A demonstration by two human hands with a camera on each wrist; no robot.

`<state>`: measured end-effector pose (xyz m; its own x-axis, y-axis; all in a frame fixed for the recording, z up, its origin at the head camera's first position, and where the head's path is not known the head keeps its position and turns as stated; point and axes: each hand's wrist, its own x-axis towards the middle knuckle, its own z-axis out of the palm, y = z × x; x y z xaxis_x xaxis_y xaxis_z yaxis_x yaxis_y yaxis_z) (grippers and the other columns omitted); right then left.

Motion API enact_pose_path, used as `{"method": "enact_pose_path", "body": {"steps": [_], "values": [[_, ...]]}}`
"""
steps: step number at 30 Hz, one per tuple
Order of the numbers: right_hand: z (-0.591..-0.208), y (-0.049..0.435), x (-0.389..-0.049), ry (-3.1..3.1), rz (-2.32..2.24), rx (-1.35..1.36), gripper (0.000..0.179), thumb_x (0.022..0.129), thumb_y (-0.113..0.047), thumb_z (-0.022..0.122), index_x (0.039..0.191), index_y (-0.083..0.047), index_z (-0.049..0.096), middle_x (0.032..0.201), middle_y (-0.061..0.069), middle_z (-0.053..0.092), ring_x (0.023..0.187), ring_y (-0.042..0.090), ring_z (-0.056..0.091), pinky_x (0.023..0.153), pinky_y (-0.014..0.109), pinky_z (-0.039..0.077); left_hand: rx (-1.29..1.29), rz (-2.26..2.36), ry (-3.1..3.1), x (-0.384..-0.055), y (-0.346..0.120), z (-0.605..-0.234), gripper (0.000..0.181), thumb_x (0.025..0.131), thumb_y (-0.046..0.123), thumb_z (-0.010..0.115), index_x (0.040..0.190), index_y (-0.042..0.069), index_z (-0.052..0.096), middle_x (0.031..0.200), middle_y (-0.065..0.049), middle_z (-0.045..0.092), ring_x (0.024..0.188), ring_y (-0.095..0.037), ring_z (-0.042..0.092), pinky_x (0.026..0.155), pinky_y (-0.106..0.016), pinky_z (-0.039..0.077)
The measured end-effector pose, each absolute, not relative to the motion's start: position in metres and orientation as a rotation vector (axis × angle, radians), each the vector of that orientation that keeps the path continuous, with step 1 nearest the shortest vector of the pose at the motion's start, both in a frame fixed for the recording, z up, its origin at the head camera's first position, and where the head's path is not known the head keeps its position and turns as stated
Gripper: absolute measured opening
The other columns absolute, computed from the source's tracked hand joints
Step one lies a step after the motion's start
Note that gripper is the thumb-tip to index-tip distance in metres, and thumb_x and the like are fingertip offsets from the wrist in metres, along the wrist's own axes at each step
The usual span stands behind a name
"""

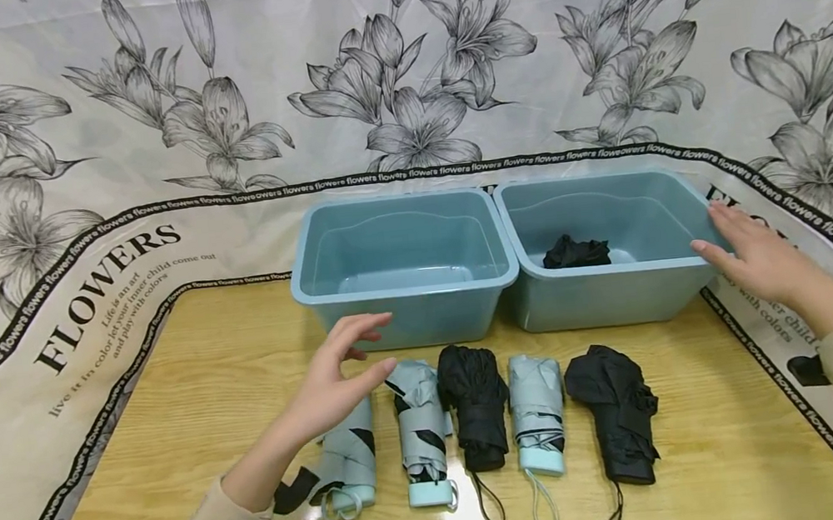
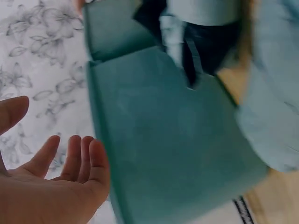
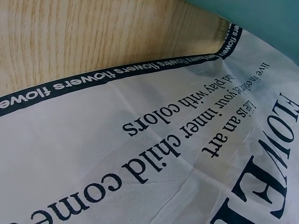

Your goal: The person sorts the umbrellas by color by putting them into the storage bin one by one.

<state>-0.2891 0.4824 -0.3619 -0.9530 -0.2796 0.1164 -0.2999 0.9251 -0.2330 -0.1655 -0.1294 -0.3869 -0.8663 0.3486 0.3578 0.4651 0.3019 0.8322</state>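
Note:
My left hand point(image 1: 332, 384) hovers over the two leftmost folded umbrellas, fingers loosely bent and thumb apart, holding nothing. In the row lie a light blue umbrella point(image 1: 352, 450) partly hidden by that hand, a light blue and black umbrella point(image 1: 421, 427), a black umbrella point(image 1: 478, 405), another light blue umbrella point(image 1: 537, 403) and a black umbrella point(image 1: 612, 417) at the right end. At the right bin's right rim is my right hand point(image 1: 758, 256), its fingers extended; whether it touches the rim, I cannot tell. A dark bundled cloth-like thing point(image 1: 575, 251) lies inside that bin.
Two blue plastic bins stand side by side behind the row: the left bin point(image 1: 407, 315) and the right bin point(image 1: 609, 300). Wooden tabletop point(image 1: 210, 380) extends in front. A white flower-printed cloth point(image 1: 263, 233) borders the table and hangs behind.

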Motion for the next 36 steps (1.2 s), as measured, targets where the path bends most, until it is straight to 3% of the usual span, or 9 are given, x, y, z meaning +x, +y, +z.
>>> {"method": "enact_pose_path", "body": {"steps": [7,13,23,27,31,36], "values": [[-0.359,0.482,-0.289,-3.016,0.390,0.446,0.076,0.112,-0.037,0.036,0.164,0.002,-0.003,0.171,0.021,-0.011,0.155,0.052,-0.005,0.123,0.070,-0.004,-0.545,-1.512,-2.610,-0.157,-0.170,-0.423,0.059,0.098,0.012,0.073,0.152,0.006,0.050,0.148,-0.020,0.045,0.130,-0.039,0.046,0.101,-0.058,0.047],[-0.361,0.483,-0.289,-3.011,0.380,0.454,0.075,0.113,-0.037,0.037,0.164,0.002,-0.002,0.172,0.022,-0.010,0.156,0.051,-0.006,0.124,0.069,-0.004,-0.364,-1.502,-2.764,-0.152,-0.196,-0.455,0.066,0.097,0.019,0.074,0.154,0.002,0.045,0.146,-0.026,0.044,0.131,-0.042,0.048,0.103,-0.056,0.048],[-0.361,0.484,-0.288,-3.003,0.388,0.448,0.076,0.112,-0.037,0.037,0.164,0.002,-0.003,0.171,0.023,-0.010,0.155,0.051,-0.005,0.123,0.070,-0.004,-0.254,-1.630,-2.937,-0.150,-0.202,-0.479,0.097,0.088,0.028,0.085,0.161,-0.003,0.028,0.150,-0.029,0.037,0.123,-0.033,0.049,0.090,-0.031,0.052],[-0.360,0.483,-0.287,-3.008,0.391,0.438,0.076,0.112,-0.038,0.037,0.164,0.002,-0.003,0.171,0.022,-0.010,0.155,0.052,-0.005,0.122,0.072,-0.002,-0.238,-1.598,-2.988,-0.150,-0.196,-0.477,0.103,0.084,0.031,0.088,0.161,-0.003,0.029,0.149,-0.031,0.034,0.119,-0.033,0.046,0.091,-0.038,0.050],[-0.360,0.482,-0.286,-3.008,0.395,0.442,0.076,0.113,-0.037,0.037,0.164,0.003,-0.003,0.171,0.024,-0.010,0.155,0.053,-0.005,0.122,0.072,-0.003,-0.268,-1.556,-3.043,-0.151,-0.193,-0.472,0.105,0.083,0.033,0.088,0.161,-0.003,0.028,0.152,-0.034,0.030,0.123,-0.039,0.046,0.100,-0.052,0.048],[-0.359,0.482,-0.286,-3.002,0.392,0.443,0.076,0.113,-0.038,0.037,0.164,0.003,-0.002,0.171,0.025,-0.009,0.155,0.053,-0.004,0.122,0.073,-0.001,-0.299,-1.536,-3.078,-0.153,-0.191,-0.470,0.106,0.081,0.033,0.088,0.162,-0.001,0.029,0.154,-0.034,0.030,0.129,-0.044,0.047,0.106,-0.058,0.046]]}}
